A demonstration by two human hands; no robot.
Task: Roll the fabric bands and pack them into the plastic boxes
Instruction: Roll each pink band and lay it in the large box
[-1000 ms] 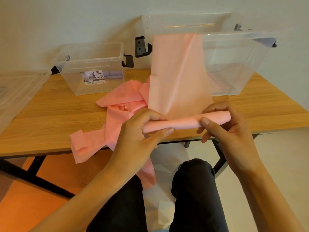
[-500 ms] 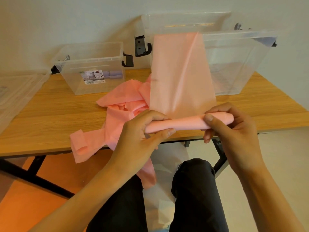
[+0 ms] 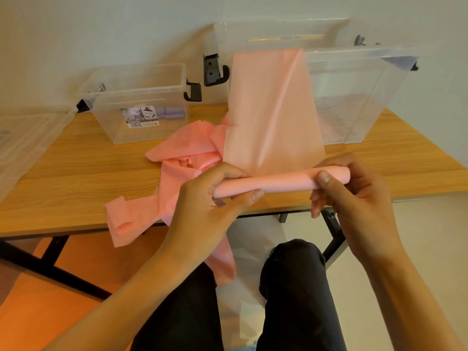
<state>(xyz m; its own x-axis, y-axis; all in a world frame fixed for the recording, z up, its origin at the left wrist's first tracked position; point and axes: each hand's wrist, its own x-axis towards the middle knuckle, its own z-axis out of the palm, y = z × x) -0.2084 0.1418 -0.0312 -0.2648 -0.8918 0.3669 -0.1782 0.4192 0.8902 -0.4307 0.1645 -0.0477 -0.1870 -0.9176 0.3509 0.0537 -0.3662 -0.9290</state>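
Pink, matte and thin: fabric band (image 3: 281, 184) wound into a tight level roll, pinched at its 9 o'clock end by the left hand (image 3: 205, 206) and at its 3 o'clock end by the right hand (image 3: 354, 198), above the near edge of the wooden table (image 3: 76, 173). Stretched flat toward 12 o'clock before the large plastic box (image 3: 354, 97); trailed crumpled toward 9 o'clock, near the small plastic box (image 3: 141, 79).

Between the fingers (image 3: 323, 178) the pink fabric band (image 3: 274, 117) is looking like thin matt cloth, smooth and faintly creased. Beyond the fingers, the clear plastic boxes (image 3: 354, 102) are gleaming glossy, and the table (image 3: 76, 173) below is showing satin wood grain.
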